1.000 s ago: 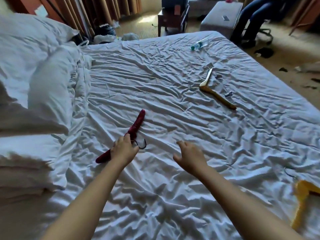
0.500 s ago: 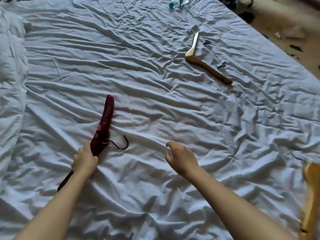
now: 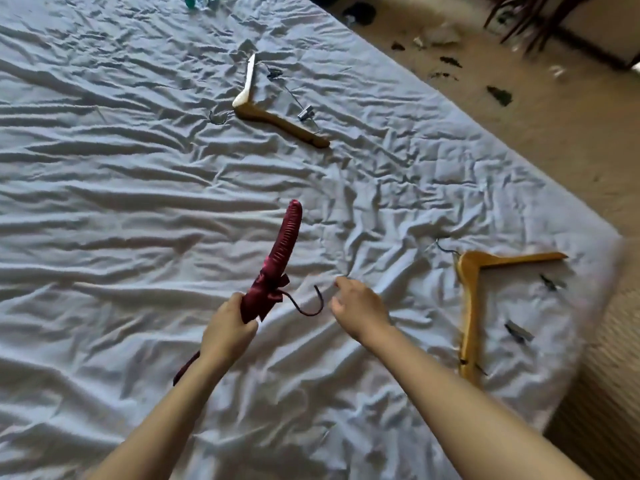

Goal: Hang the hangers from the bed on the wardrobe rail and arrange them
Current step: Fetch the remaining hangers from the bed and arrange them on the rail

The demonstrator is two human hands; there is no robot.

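Observation:
My left hand [image 3: 227, 332] grips a dark red padded satin hanger [image 3: 282, 249] near its middle and holds it above the white sheet, its black hook curling toward the right. My right hand [image 3: 358, 308] hovers just right of that hook, fingers loosely curled, holding nothing. A wooden hanger with metal clips [image 3: 277, 114] lies further up the bed. A second wooden hanger [image 3: 472, 299] lies at the right, close to the bed's edge. The wardrobe rail is out of view.
The rumpled white bed sheet [image 3: 121, 202] fills most of the view. A plastic bottle [image 3: 195, 0] lies at the top edge. Beige carpet [image 3: 554, 140] with dark scraps runs along the bed's right side.
My left hand has lifted the red hanger off the sheet and carried it rightward. The view has swung right, bringing the whole second wooden hanger into sight.

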